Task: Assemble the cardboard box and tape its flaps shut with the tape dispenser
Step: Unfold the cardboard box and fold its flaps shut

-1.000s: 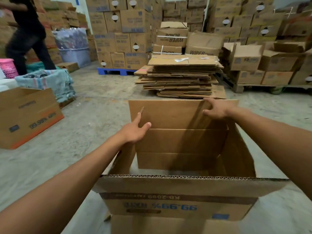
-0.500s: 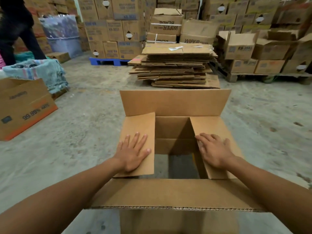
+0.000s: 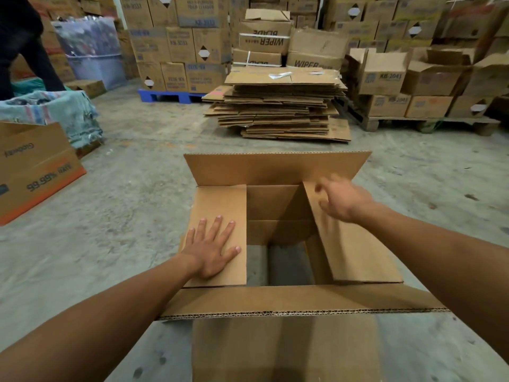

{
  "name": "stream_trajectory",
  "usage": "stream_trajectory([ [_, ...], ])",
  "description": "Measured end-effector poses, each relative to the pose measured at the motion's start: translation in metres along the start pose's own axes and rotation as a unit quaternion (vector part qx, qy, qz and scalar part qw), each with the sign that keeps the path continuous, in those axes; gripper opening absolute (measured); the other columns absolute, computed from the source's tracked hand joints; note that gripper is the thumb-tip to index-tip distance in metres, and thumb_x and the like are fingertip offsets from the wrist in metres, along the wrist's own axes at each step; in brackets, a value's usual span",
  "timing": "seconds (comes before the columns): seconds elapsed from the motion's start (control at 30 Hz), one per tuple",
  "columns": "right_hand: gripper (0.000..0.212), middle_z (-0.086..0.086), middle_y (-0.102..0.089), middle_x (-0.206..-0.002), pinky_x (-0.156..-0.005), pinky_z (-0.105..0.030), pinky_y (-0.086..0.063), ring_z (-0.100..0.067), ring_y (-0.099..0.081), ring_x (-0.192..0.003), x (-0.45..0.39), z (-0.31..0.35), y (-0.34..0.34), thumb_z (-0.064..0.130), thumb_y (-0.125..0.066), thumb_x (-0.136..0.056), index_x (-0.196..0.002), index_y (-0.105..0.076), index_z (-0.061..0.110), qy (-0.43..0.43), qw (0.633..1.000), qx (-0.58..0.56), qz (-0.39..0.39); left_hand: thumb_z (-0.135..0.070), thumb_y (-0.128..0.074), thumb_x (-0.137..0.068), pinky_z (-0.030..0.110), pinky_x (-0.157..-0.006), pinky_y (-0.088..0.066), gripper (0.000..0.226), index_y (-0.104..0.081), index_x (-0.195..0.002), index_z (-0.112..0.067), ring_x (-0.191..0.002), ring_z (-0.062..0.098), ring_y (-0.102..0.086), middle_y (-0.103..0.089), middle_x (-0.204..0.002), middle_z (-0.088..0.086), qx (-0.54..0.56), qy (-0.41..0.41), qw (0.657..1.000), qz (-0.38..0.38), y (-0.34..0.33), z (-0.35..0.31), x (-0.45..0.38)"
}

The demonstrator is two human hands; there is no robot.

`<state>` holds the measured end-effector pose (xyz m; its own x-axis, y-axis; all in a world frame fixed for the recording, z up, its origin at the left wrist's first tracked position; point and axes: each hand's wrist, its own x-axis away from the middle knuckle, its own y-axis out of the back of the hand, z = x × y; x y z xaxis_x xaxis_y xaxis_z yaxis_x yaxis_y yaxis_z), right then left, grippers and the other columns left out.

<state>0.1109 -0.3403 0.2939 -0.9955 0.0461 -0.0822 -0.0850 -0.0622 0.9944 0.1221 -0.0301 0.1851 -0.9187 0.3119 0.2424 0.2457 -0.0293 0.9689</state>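
Observation:
A brown cardboard box (image 3: 278, 348) stands on the concrete floor in front of me. Both short flaps are folded inward. The far long flap (image 3: 275, 168) stands up and the near long flap (image 3: 300, 300) leans toward me. My left hand (image 3: 212, 249) presses flat, fingers spread, on the left short flap (image 3: 220, 205). My right hand (image 3: 337, 201) is blurred, lifted over the far end of the right short flap (image 3: 355, 255), fingers loosely bent and holding nothing. Through the gap between the flaps I see bare floor. No tape dispenser is in view.
A stack of flattened cartons (image 3: 281, 103) lies straight ahead. Walls of stacked boxes on pallets (image 3: 418, 75) fill the back. An orange-edged box (image 3: 35, 166) and a sack (image 3: 55, 111) stand at the left. A person's legs (image 3: 19, 51) are at far left.
My right hand left the right short flap and moved up toward the far flap. My left hand stayed pressing the left flap. A second ago both hands held the box's upright far edges.

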Motion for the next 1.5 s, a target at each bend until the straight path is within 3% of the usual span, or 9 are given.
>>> stream_trajectory([
  [0.1, 0.057, -0.013, -0.037, -0.14, -0.1, -0.048, -0.044, -0.033, -0.038, -0.129, -0.019, 0.013, 0.023, 0.018, -0.061, -0.087, -0.137, -0.037, 0.026, 0.009, 0.979, -0.006, -0.205, -0.072, -0.01, -0.09, 0.05, -0.118, 0.009, 0.072, 0.024, -0.147, -0.044, -0.145, 0.031, 0.026, 0.031, -0.157, -0.005, -0.006, 0.002, 1.0, 0.007, 0.002, 0.0, -0.001],
  [0.27, 0.093, -0.001, -0.004, -0.164, -0.113, -0.057, -0.025, -0.034, -0.005, -0.149, -0.043, 0.012, 0.032, 0.028, -0.065, -0.088, -0.153, 0.0, 0.043, -0.035, 0.999, 0.015, -0.027, -0.071, -0.012, -0.091, 0.05, -0.118, 0.009, 0.072, 0.023, -0.147, -0.043, -0.145, 0.031, 0.025, 0.03, -0.158, -0.005, -0.008, 0.003, 1.0, 0.017, 0.006, -0.002, 0.001],
  [0.47, 0.059, -0.003, -0.038, -0.149, -0.106, -0.063, -0.029, -0.033, -0.03, -0.138, -0.02, 0.015, 0.011, 0.069, -0.031, -0.092, -0.142, -0.035, 0.039, -0.034, 0.996, 0.079, 0.018, -0.072, -0.014, -0.091, 0.05, -0.118, 0.011, 0.074, 0.022, -0.148, -0.043, -0.144, 0.032, 0.027, 0.032, -0.157, -0.004, -0.019, 0.001, 0.999, 0.033, 0.009, -0.004, 0.0],
  [0.67, 0.071, 0.002, -0.019, -0.162, -0.114, -0.057, -0.02, -0.033, -0.018, -0.145, 0.015, 0.002, -0.022, 0.073, -0.009, -0.09, -0.153, -0.018, 0.042, -0.004, 0.979, 0.082, 0.187, -0.073, -0.016, -0.09, 0.053, -0.118, 0.008, 0.077, 0.019, -0.15, -0.039, -0.145, 0.032, 0.024, 0.023, -0.16, -0.001, -0.026, 0.008, 0.998, 0.056, 0.013, -0.007, 0.005],
  [0.9, 0.072, -0.005, 0.008, -0.165, -0.118, -0.043, -0.001, -0.033, 0.001, -0.15, 0.017, 0.004, -0.034, 0.065, -0.006, -0.095, -0.157, 0.004, 0.028, 0.006, 0.959, 0.054, 0.28, -0.082, -0.012, -0.082, 0.041, -0.119, -0.01, 0.086, -0.021, -0.153, -0.035, -0.148, 0.018, -0.017, -0.018, -0.161, -0.008, 0.039, -0.051, 0.966, 0.249, 0.092, -0.031, 0.061],
  [1.03, 0.079, 0.001, 0.008, -0.164, -0.119, -0.054, 0.002, -0.038, 0.004, -0.149, 0.004, -0.003, -0.033, 0.076, 0.0, -0.085, -0.155, 0.001, 0.037, -0.005, 0.952, 0.045, 0.303, -0.08, -0.06, -0.065, 0.034, -0.117, -0.023, 0.095, -0.024, -0.147, -0.051, -0.138, 0.0, -0.031, -0.032, -0.147, -0.03, 0.107, -0.171, 0.897, 0.394, 0.138, -0.03, 0.094],
  [1.1, 0.08, 0.0, 0.004, -0.165, -0.119, -0.052, 0.002, -0.034, 0.003, -0.15, 0.002, 0.002, -0.02, 0.073, -0.003, -0.089, -0.156, -0.004, 0.03, -0.032, 0.943, -0.003, 0.331, -0.058, -0.075, -0.071, 0.033, -0.113, -0.03, 0.089, -0.027, -0.146, -0.052, -0.137, 0.006, -0.039, -0.039, -0.149, -0.021, 0.069, -0.172, 0.916, 0.356, 0.145, -0.029, 0.091],
  [1.3, 0.094, -0.003, -0.036, -0.155, -0.115, -0.044, -0.02, -0.028, -0.029, -0.143, -0.019, 0.008, 0.016, 0.078, -0.001, -0.084, -0.143, -0.048, 0.022, -0.097, 0.933, -0.085, 0.336, -0.056, -0.064, -0.083, 0.04, -0.107, -0.036, 0.083, -0.021, -0.152, -0.038, -0.137, 0.02, -0.04, -0.036, -0.154, -0.006, -0.044, -0.111, 0.991, -0.065, 0.133, -0.013, 0.036],
  [1.5, 0.076, -0.006, -0.058, -0.131, -0.105, -0.035, -0.036, -0.026, -0.054, -0.117, -0.013, -0.007, 0.003, 0.066, -0.024, -0.095, -0.144, -0.047, 0.013, -0.017, 0.956, -0.092, 0.28, -0.058, -0.02, -0.098, 0.056, -0.118, -0.002, 0.06, 0.002, -0.152, -0.044, -0.149, 0.034, 0.004, 0.003, -0.164, -0.001, -0.005, 0.001, 0.999, -0.046, 0.035, 0.0, 0.0],
])
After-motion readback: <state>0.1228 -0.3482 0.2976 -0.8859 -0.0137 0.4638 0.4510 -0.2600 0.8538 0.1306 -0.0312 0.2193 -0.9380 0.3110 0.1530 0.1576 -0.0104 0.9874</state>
